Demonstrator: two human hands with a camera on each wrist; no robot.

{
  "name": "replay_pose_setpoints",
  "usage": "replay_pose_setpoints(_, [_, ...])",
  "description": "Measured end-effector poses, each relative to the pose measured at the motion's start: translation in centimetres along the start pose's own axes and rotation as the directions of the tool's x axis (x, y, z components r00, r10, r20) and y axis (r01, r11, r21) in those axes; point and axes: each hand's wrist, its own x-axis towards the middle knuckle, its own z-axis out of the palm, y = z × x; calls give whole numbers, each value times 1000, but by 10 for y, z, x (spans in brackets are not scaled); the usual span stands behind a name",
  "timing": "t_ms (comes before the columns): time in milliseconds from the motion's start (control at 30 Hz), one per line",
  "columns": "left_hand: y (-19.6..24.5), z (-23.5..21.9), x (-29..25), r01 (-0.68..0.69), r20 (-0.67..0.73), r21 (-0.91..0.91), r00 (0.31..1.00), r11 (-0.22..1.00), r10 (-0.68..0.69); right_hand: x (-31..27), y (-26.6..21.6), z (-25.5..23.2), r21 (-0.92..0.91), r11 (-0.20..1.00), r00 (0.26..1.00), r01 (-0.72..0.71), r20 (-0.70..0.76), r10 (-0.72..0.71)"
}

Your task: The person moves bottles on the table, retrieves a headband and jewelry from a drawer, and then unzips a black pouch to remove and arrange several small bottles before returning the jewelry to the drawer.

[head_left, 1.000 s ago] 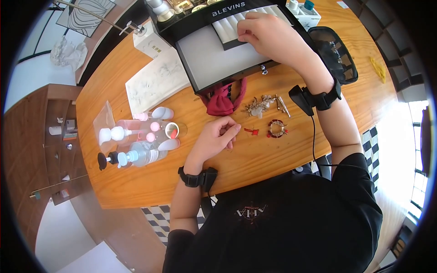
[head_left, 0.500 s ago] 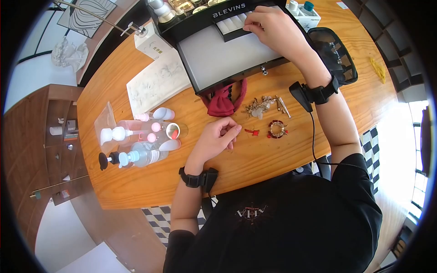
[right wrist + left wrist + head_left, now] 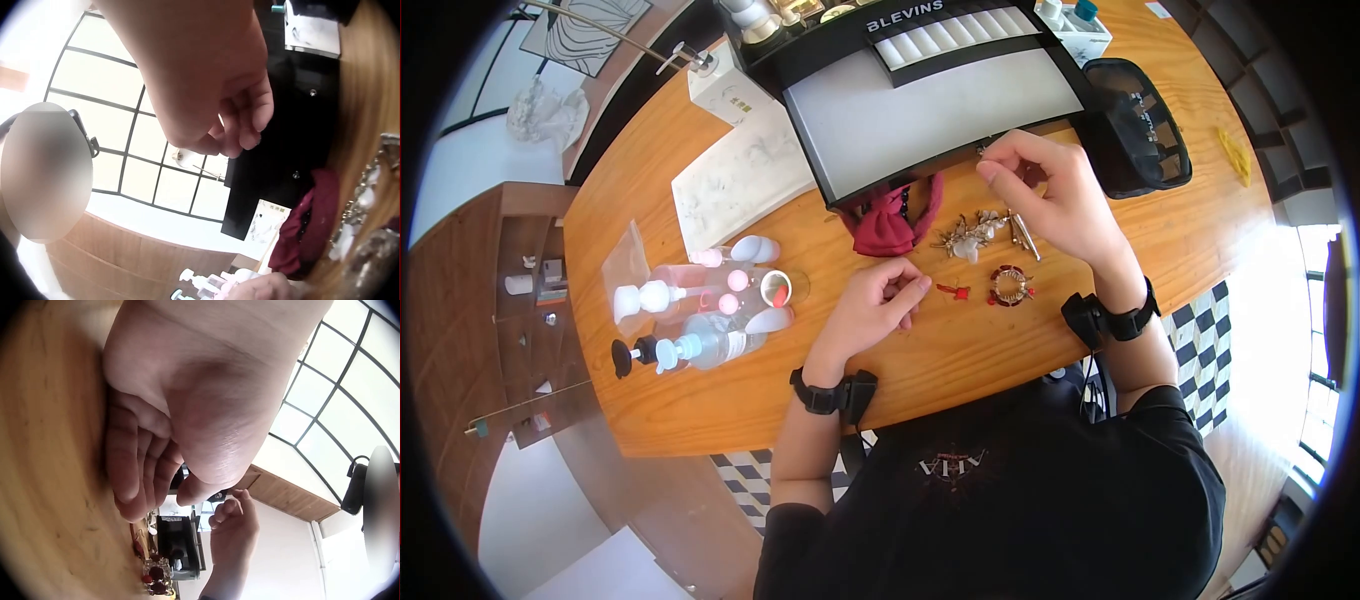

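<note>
A floor with black and white checks (image 3: 1200, 332) is under a wooden table (image 3: 1020, 345). On the table is a black box (image 3: 830, 38) that says BLEVINS, with its drawer (image 3: 850, 130) pulled out. At the back of the drawer sits a ring tray (image 3: 960, 38) with fat white rolls. The right hand (image 3: 1060, 190) is up in the air just in front of the drawer, empty, with its fingers loosely bent. The left hand (image 3: 875, 305) rests on the table, apart from the right one, also empty and softly curled. Near its fingertips lies a little red charm (image 3: 955, 292), and beside that a round bracelet (image 3: 995, 285) with red beads. Close by are a hair piece (image 3: 968, 242) with white petals and a dark red bow (image 3: 882, 230).
</note>
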Motion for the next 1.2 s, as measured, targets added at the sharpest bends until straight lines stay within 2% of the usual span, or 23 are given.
replay_pose_setpoints(167, [0, -2, -1, 4, 7, 11, 1000, 1000, -4, -8, 10, 2, 195, 960, 979, -202, 39, 198])
replay_pose_setpoints(267, [1, -2, 0, 3, 15, 19, 1000, 1000, -4, -9, 14, 6, 390, 885, 967, -254, 73, 245])
replay_pose_setpoints(367, [1, 0, -1, -1, 6, 10, 1000, 1000, 1, -9, 12, 9, 496, 825, 960, -271, 84, 266])
replay_pose_setpoints(467, [2, 1, -2, -9, -8, 19, 1000, 1000, 9, -8, 19, 8, 516, 805, 955, -293, 115, 274])
replay_pose_setpoints(700, [0, 0, -1, -27, -11, 37, 1000, 999, 27, 8, 17, 8, 455, 855, 968, -250, 136, 211])
replay_pose_setpoints(767, [0, -1, -1, -21, 2, 47, 1000, 999, 21, 21, 21, 10, 442, 871, 976, -215, 121, 179])
replay_pose_setpoints(1200, [0, 1, -2, -28, -11, 6, 1000, 1000, 28, 109, 40, 26, 350, 912, 977, -212, 77, 198])
